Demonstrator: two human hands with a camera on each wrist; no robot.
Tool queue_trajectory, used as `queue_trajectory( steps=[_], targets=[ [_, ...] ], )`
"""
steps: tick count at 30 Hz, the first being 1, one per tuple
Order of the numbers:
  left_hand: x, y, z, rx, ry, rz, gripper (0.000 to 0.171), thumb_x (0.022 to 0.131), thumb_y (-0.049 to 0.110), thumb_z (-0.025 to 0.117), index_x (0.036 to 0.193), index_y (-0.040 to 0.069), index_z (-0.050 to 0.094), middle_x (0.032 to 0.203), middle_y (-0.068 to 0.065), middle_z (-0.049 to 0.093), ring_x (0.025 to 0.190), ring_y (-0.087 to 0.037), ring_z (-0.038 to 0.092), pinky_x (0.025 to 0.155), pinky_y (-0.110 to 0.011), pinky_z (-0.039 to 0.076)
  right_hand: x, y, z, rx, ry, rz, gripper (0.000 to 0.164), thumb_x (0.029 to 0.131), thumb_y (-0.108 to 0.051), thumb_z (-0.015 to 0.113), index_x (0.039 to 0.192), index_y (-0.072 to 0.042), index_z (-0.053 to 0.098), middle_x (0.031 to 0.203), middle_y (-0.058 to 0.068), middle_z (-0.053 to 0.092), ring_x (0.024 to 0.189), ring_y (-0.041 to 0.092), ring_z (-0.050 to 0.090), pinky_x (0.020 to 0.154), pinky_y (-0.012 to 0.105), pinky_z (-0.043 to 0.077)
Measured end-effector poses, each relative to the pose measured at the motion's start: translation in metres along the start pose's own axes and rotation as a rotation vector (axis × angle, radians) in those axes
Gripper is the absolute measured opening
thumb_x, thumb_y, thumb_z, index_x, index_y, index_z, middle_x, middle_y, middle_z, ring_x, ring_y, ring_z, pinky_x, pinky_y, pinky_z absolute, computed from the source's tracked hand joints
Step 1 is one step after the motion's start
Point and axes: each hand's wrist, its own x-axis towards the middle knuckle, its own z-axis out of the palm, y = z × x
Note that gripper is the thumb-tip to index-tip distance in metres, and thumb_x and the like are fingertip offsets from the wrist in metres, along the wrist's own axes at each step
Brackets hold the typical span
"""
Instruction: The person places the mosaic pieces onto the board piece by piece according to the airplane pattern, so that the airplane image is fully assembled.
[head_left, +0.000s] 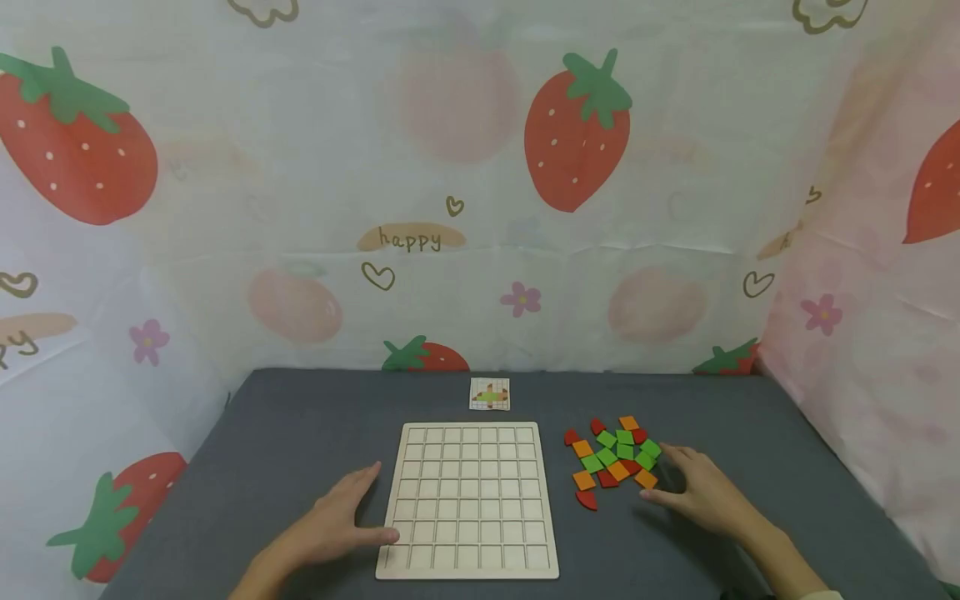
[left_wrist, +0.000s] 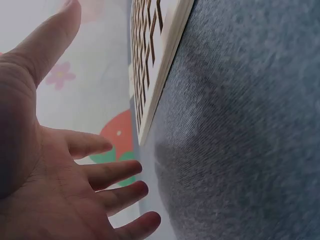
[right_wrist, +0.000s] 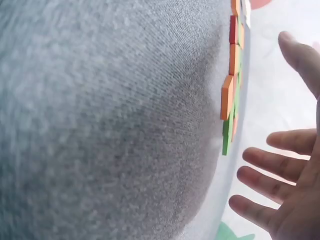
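Note:
A pale wooden board [head_left: 471,502] with a grooved grid of squares lies on the table. At its left edge is my left hand [head_left: 333,518], fingers spread, the thumb over the board's lower left side; in the left wrist view the palm holds nothing. To the board's right lies a loose group of flat pieces: green squares [head_left: 606,457], orange squares [head_left: 583,481] and red rounded pieces [head_left: 587,500]. My right hand [head_left: 701,492] hovers just right of them, thumb and fingers apart, with nothing in it. In the right wrist view the orange piece [right_wrist: 227,98] stands apart from the fingers.
Behind the board lies a small printed card [head_left: 490,394] with a coloured pattern on a grid. Dark grey cloth covers the table [head_left: 315,433]. A strawberry-patterned curtain [head_left: 465,167] hangs along the back and both sides.

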Motion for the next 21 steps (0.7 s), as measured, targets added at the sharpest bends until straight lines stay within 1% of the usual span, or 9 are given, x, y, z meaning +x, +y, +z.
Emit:
queue_trajectory(
  steps=[3, 6, 9, 13, 16, 21],
  targets=[
    [-0.0032, 0.0004, 0.0020, 0.010, 0.011, 0.042, 0.106, 0.074, 0.054, 0.077, 0.151, -0.001, 0.029, 0.153, -0.025, 0.035, 0.142, -0.047, 0.030, 0.101, -0.076, 0.025, 0.0007, -0.0013, 0.0006, 0.010, -0.015, 0.005, 0.093, 0.080, -0.057, 0.071, 0.140, 0.008, 0.045, 0.135, 0.033, 0.049, 0.121, 0.052, 0.049, 0.089, 0.063, 0.045],
    [-0.0057, 0.0010, 0.0036, 0.013, 0.011, 0.062, 0.106, 0.073, 0.052, 0.079, 0.151, -0.001, 0.031, 0.152, -0.025, 0.037, 0.141, -0.047, 0.033, 0.101, -0.074, 0.028, 0.0016, -0.0030, 0.0006, 0.008, -0.021, -0.002, 0.090, 0.079, -0.055, 0.072, 0.137, 0.010, 0.048, 0.133, 0.033, 0.051, 0.119, 0.051, 0.050, 0.089, 0.062, 0.045],
    [-0.0065, 0.0015, 0.0052, 0.024, -0.009, 0.070, 0.106, 0.072, 0.051, 0.080, 0.150, -0.002, 0.032, 0.150, -0.026, 0.038, 0.139, -0.048, 0.034, 0.101, -0.073, 0.030, 0.0025, -0.0042, 0.0020, 0.006, -0.017, -0.013, 0.084, 0.079, -0.053, 0.073, 0.133, 0.010, 0.053, 0.127, 0.030, 0.055, 0.116, 0.048, 0.053, 0.089, 0.060, 0.046],
    [-0.0065, 0.0028, 0.0068, 0.045, -0.043, 0.071, 0.106, 0.071, 0.050, 0.081, 0.149, -0.003, 0.034, 0.149, -0.027, 0.039, 0.138, -0.048, 0.035, 0.101, -0.072, 0.030, 0.0047, -0.0050, 0.0049, 0.014, -0.010, -0.032, 0.074, 0.080, -0.049, 0.074, 0.124, 0.008, 0.060, 0.115, 0.020, 0.062, 0.107, 0.038, 0.058, 0.086, 0.054, 0.049],
    [-0.0065, 0.0043, 0.0069, 0.061, -0.069, 0.073, 0.104, 0.070, 0.050, 0.081, 0.147, -0.004, 0.036, 0.149, -0.026, 0.040, 0.139, -0.048, 0.035, 0.101, -0.073, 0.030, 0.0064, -0.0052, 0.0059, 0.020, -0.013, -0.049, 0.067, 0.081, -0.046, 0.075, 0.120, 0.007, 0.064, 0.109, 0.015, 0.064, 0.101, 0.033, 0.061, 0.083, 0.050, 0.051],
    [-0.0071, 0.0061, 0.0074, 0.070, -0.106, 0.071, 0.102, 0.069, 0.048, 0.083, 0.145, -0.005, 0.040, 0.149, -0.026, 0.041, 0.140, -0.051, 0.031, 0.102, -0.074, 0.027, 0.0084, -0.0050, 0.0072, 0.007, -0.024, -0.060, 0.055, 0.080, -0.040, 0.076, 0.113, 0.003, 0.069, 0.103, 0.011, 0.066, 0.096, 0.028, 0.063, 0.083, 0.047, 0.052]
  ],
)
